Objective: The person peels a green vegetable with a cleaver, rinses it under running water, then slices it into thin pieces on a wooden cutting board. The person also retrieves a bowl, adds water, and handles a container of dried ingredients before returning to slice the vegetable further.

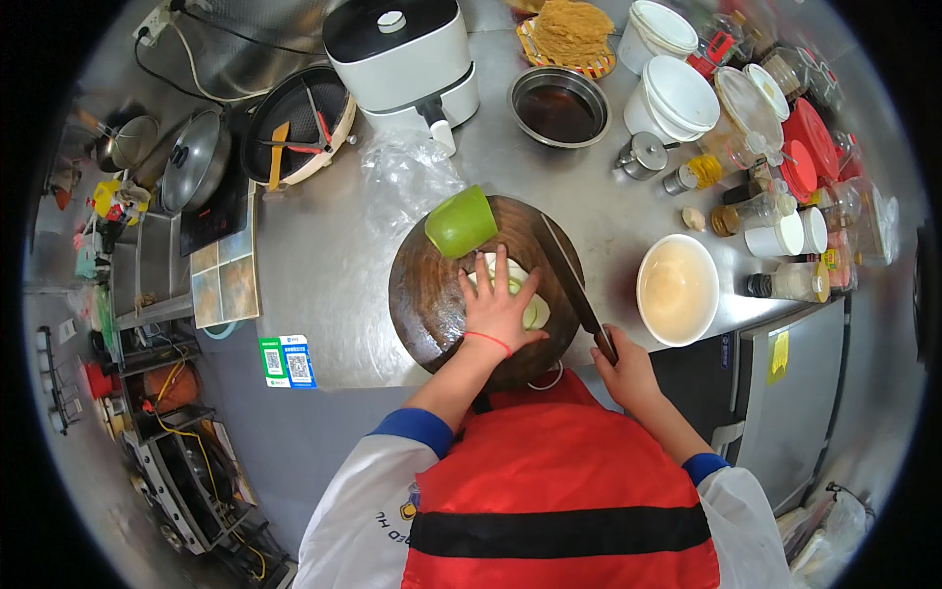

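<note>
A round wooden chopping board (423, 309) lies before me on a steel counter. My left hand (500, 305) rests with fingers spread over pale cut slices (537, 313) of a green-skinned vegetable, covering much of them. Just beyond my fingertips, a larger green piece (461, 222) of gourd or similar vegetable lies on its side on the board. My right hand (624, 364) grips the handle of a long kitchen knife (567, 276). Its blade slants across the board's right part, apart from the slices.
Right of the board stands a white bowl (677, 291) of cloudy liquid. Behind are a steel basin (559, 107) of dark liquid, a crumpled plastic bag (408, 177) and a white appliance (405, 66). Jars and white tubs (670, 99) crowd the right; a pan (298, 125) sits left.
</note>
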The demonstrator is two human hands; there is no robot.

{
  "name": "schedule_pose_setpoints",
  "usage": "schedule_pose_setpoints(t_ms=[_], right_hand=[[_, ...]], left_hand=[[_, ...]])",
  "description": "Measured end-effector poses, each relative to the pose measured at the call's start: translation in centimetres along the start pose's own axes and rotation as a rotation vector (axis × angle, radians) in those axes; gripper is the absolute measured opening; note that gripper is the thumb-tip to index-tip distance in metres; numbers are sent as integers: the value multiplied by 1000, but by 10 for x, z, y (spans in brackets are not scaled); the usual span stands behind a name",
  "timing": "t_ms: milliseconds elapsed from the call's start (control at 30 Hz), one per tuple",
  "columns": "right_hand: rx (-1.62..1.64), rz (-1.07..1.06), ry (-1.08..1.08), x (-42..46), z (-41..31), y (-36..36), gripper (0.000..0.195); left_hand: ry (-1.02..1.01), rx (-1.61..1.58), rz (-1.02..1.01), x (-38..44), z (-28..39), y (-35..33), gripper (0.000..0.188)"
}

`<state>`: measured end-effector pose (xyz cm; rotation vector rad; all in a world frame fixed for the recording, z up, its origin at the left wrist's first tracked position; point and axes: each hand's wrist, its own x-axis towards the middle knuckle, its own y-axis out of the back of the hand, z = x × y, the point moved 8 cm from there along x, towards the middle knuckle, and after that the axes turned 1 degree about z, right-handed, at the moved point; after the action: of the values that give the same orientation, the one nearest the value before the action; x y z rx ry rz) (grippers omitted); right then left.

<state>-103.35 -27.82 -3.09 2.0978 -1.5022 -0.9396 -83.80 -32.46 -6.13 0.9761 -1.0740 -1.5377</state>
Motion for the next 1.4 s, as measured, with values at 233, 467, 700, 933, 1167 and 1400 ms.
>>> schedule_pose_setpoints(t_ms=[233,467,700,933,1167,1400], right_hand=[[8,-79,-17,1,0,-2,34],[7,-159,47,0,-14,-14,33],[-3,-115,58,4,-21,-12,33],[-76,-171,20,12,-11,-16,35],[-253,-273,96,11,-23,-33,34],[-240,-211,44,4,-25,-27,32]], left_hand=[[76,50,-10,10,-13,2,74],[19,-57,190,-6,-22,5,64],[28,-27,213,-5,-20,-2,66],[35,-122,245,-21,-28,37,86],[-17,-123,258,-50,-44,-8,86],[24,-257,295,-56,-48,5,71]])
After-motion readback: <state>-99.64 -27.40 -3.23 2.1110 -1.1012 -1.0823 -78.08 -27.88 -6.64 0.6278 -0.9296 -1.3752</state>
